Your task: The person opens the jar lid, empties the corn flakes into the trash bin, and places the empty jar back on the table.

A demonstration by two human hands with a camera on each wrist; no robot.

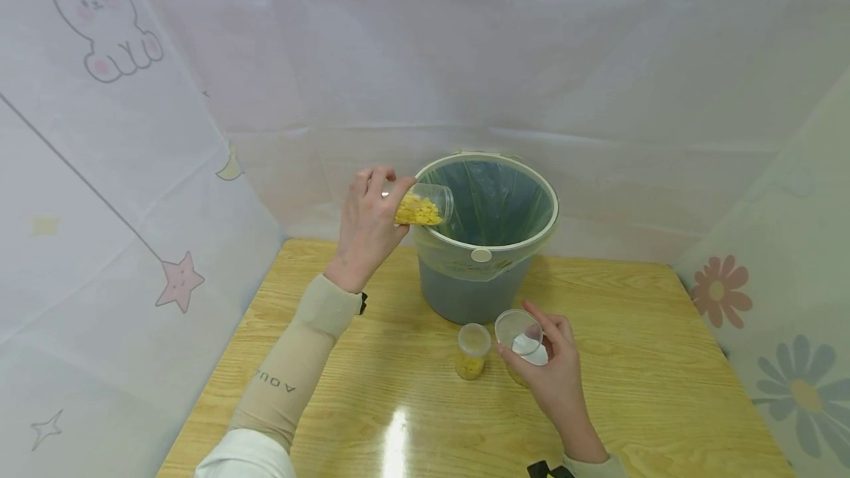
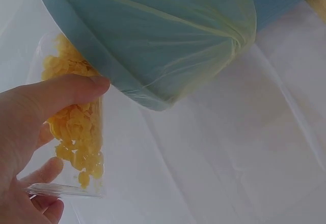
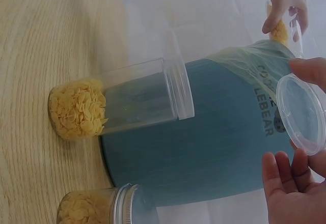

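Note:
My left hand (image 1: 368, 223) grips a clear jar (image 1: 425, 210) partly filled with yellow flakes. The jar lies tipped over on its side, its mouth end at the left rim of a blue-grey bin (image 1: 458, 293). In the left wrist view the flakes (image 2: 76, 127) spread along the jar's wall, with the thumb across it. My right hand (image 1: 554, 375) pinches a round translucent lid (image 3: 301, 113) by its edge, above the table. Close by stand a jar (image 1: 471, 352) with a translucent lid and another jar (image 3: 86, 207) with a silver-rimmed lid, both holding yellow flakes.
The bin has a cream rim (image 1: 481, 255) and a thin yellowish bag liner (image 1: 491, 201) folded over it. It stands at the back of the wood-grain table (image 1: 617, 323). Patterned sheets (image 1: 398, 57) hang behind and on both sides.

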